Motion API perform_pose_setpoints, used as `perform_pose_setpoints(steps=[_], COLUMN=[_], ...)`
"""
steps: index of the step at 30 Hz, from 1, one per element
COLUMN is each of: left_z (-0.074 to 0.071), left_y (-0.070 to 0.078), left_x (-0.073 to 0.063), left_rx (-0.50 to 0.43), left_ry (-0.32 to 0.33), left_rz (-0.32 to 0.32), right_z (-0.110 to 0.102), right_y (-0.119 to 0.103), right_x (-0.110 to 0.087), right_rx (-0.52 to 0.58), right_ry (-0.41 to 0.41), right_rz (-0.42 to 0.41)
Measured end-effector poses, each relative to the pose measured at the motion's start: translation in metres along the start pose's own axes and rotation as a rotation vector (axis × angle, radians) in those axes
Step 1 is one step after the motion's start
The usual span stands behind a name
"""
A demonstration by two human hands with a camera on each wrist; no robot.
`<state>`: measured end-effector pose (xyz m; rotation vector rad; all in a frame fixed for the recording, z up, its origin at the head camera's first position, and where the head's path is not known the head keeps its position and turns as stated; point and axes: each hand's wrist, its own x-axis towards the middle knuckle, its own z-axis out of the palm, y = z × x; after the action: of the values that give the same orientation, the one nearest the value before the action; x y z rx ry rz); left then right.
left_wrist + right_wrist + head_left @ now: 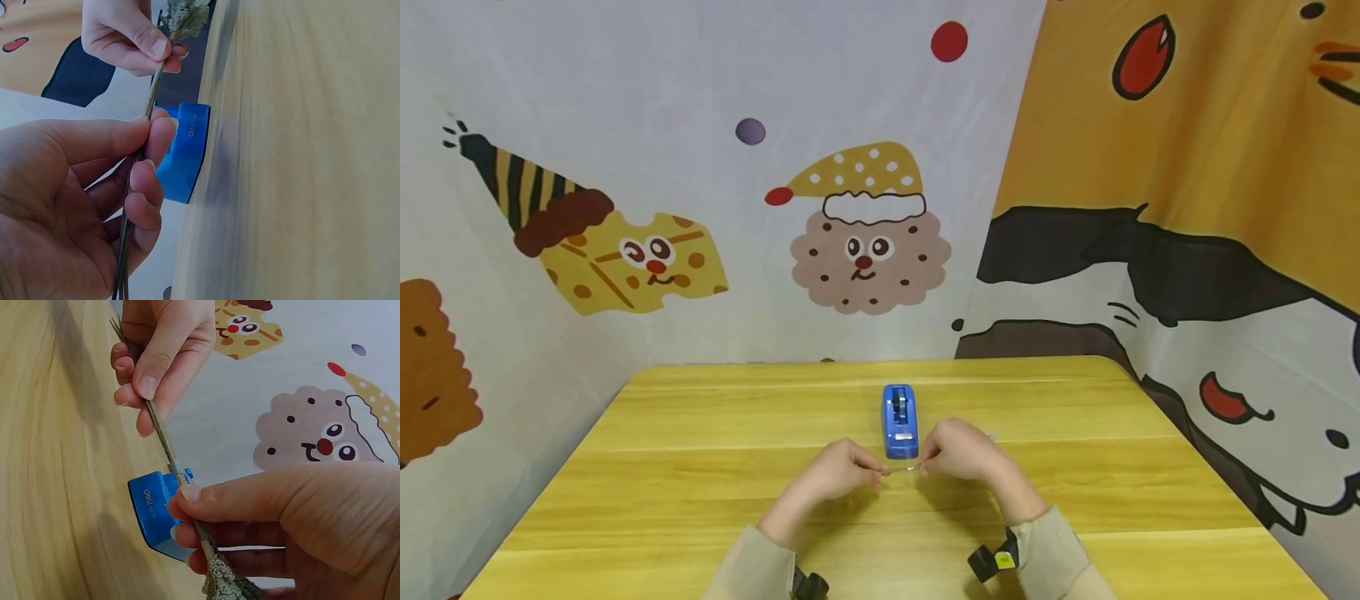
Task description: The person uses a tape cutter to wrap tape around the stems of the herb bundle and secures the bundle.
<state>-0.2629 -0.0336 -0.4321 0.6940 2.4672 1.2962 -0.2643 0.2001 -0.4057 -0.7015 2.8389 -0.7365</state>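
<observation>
A small bunch of dried flowers, with thin brown stems (161, 428) and a pale grey-green flower head (222, 581), stretches between both hands above the table. My left hand (838, 468) pinches the stems between thumb and forefinger, and their lower ends run along its curled fingers. Close to the flower head, my right hand (962, 450) pinches the same bunch with thumb and fingertips. Between the hands, a shiny strip that looks like clear tape (180, 475) lies against the stems. A blue tape dispenser (901, 446) stands on the table just beyond the hands.
The wooden table (700, 450) has yellowish grain and rounded far corners. Behind it hangs a cloth (850, 83) printed with cartoon figures. Each wrist carries a small black camera mount, one of them by the right sleeve (1052, 546).
</observation>
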Motion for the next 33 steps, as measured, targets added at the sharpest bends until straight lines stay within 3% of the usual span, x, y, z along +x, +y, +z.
perform_pose_setpoints(steps=[7,14,23,33], left_z=[-0.0022,-0.0021,-0.0036,-0.0045], left_y=[0.0014,0.0021,0.0032,0.0008], left_x=[0.0002,-0.0023,-0.0023,-0.001], left_rx=[-0.058,-0.044,0.029,0.031], left_ry=[-0.008,-0.066,-0.037,0.0], left_rz=[-0.038,-0.022,0.02,0.004], right_z=[0.0019,0.0033,0.0012,0.0021], right_y=[-0.0011,-0.0035,-0.0037,-0.0038], right_x=[0.0019,0.001,-0.0011,-0.0001], right_rx=[-0.013,-0.047,-0.055,-0.075], right_ry=[0.014,0.024,0.011,0.033], right_rz=[0.003,0.015,0.026,0.021])
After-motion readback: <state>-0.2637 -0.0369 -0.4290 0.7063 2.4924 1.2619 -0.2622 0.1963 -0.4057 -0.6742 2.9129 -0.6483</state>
